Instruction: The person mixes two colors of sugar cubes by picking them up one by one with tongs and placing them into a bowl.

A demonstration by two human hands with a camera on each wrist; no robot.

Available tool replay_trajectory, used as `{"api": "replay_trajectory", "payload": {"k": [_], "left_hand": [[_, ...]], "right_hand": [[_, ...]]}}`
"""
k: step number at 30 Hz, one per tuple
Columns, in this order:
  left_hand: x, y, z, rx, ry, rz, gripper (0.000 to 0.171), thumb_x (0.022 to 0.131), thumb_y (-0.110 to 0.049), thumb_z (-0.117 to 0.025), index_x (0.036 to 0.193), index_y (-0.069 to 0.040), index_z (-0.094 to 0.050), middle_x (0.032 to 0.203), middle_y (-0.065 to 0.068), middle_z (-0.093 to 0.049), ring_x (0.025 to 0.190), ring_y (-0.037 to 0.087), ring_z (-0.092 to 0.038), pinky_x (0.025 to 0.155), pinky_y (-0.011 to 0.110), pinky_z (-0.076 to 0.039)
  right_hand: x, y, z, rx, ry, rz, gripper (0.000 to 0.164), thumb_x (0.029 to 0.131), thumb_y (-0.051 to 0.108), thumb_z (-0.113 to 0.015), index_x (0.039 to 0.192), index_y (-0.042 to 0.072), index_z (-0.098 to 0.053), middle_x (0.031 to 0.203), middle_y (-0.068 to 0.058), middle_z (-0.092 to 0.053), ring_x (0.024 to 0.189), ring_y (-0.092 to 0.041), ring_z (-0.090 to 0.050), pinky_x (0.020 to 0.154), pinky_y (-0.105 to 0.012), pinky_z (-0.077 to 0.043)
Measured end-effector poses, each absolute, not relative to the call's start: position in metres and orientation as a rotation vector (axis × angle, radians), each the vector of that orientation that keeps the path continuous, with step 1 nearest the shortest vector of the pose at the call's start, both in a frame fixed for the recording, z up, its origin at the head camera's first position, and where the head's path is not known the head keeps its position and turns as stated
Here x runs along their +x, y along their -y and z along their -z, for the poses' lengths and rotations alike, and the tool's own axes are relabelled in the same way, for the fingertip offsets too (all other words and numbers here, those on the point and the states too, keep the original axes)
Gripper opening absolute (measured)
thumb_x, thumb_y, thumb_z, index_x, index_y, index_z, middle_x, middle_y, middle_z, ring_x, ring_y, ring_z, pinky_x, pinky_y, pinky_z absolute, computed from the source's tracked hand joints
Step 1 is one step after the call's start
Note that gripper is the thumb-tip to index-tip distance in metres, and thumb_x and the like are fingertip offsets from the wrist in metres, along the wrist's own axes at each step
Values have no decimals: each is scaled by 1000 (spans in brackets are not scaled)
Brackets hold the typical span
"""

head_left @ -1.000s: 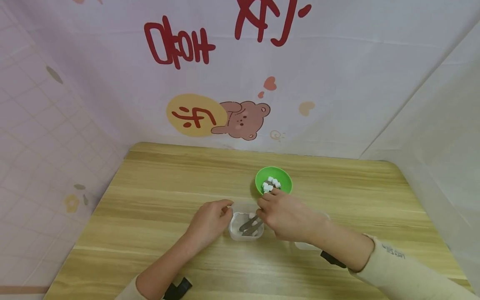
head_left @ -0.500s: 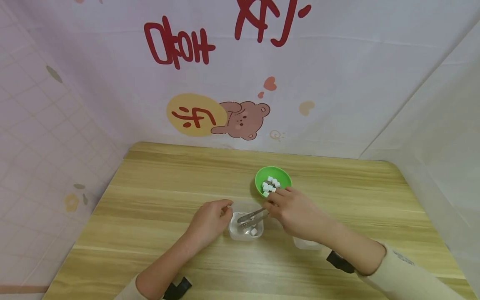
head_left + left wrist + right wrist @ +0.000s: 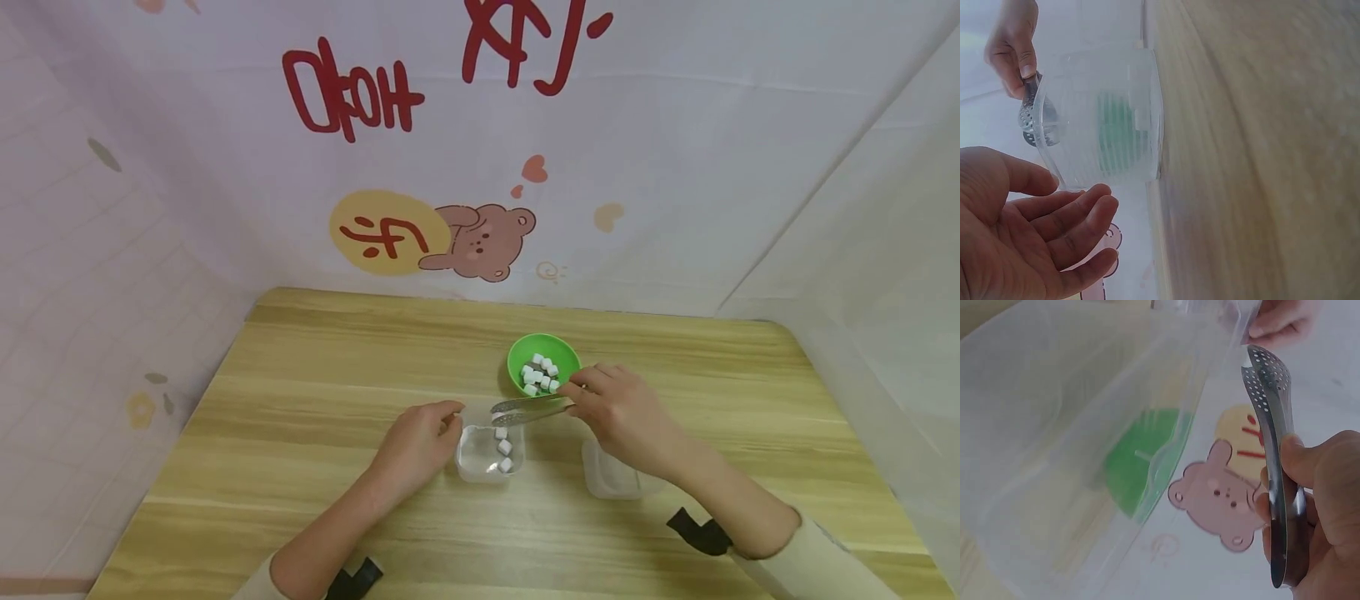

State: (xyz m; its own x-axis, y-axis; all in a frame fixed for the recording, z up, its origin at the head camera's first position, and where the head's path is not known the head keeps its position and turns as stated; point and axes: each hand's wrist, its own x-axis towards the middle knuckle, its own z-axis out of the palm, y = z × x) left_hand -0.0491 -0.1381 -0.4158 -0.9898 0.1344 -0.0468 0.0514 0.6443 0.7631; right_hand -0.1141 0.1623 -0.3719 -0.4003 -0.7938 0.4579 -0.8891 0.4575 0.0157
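Observation:
My right hand [image 3: 622,412] grips metal tongs [image 3: 1282,481] with perforated tips, which sit over the far rim of a clear plastic box [image 3: 480,462]. A bit of white shows between the tongs' tips. Three white cubes [image 3: 505,447] lie in a line along the right side inside this box. At its left side is my left hand [image 3: 420,437], thumb and forefinger pinching the rim corner; the other fingers [image 3: 1085,272] are loosely bent in the left wrist view. Beyond the box, a green bowl [image 3: 525,354] holds several more white cubes [image 3: 534,377].
A second translucent box [image 3: 611,475] stands under my right forearm, and looms large in the right wrist view. The wooden table [image 3: 337,350] ends at a white backdrop [image 3: 660,150] printed with a bear [image 3: 487,242]. Similar cloth hangs on both sides.
My right hand has drawn the tongs up and to the right, from inside the clear box to over its far rim. The cubes in the box now show plainly. My left hand stays at the rim.

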Motion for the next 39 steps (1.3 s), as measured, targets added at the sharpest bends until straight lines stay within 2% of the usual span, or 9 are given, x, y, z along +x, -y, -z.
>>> {"api": "replay_trajectory", "payload": {"k": [6,20,25,31,39], "left_hand": [[-48,139,417,137,-2746,-1298,33,103,-11,-57,130,1,-71,110,11,-75,54,9,-44,54,29,-43],[-48,139,418,148,-2775,-1279,32,102,-12,-57,128,-1,-72,110,10,-75,69,11,-55,71,34,-51],[-49,139,418,149,-2777,-1278,31,102,-11,-57,127,-1,-73,108,8,-75,70,11,-56,70,34,-52],[-49,138,417,151,-2787,-1257,32,102,-13,-58,128,-1,-73,109,8,-76,85,14,-63,80,41,-56],[-50,138,415,142,-2783,-1244,32,102,-13,-58,128,-1,-72,108,8,-75,83,14,-62,80,40,-55]], "right_hand": [[-120,-175,372,1307,2316,-443,32,78,-1,-85,108,6,-76,101,-5,-70,89,-24,-67,73,-43,-55],[-133,-201,387,1044,2348,-499,28,80,-6,-83,106,-3,-76,95,-13,-70,78,-29,-65,63,-44,-54],[-135,-208,390,981,2375,-496,27,80,-8,-83,106,-4,-76,94,-15,-70,76,-27,-63,60,-43,-51],[-135,-214,393,959,2375,-495,29,79,-7,-83,107,-4,-77,94,-14,-70,75,-25,-61,58,-41,-49],[-132,-216,391,1013,2387,-495,37,79,-2,-84,115,-5,-74,98,-15,-70,77,-25,-62,59,-40,-51]]}}
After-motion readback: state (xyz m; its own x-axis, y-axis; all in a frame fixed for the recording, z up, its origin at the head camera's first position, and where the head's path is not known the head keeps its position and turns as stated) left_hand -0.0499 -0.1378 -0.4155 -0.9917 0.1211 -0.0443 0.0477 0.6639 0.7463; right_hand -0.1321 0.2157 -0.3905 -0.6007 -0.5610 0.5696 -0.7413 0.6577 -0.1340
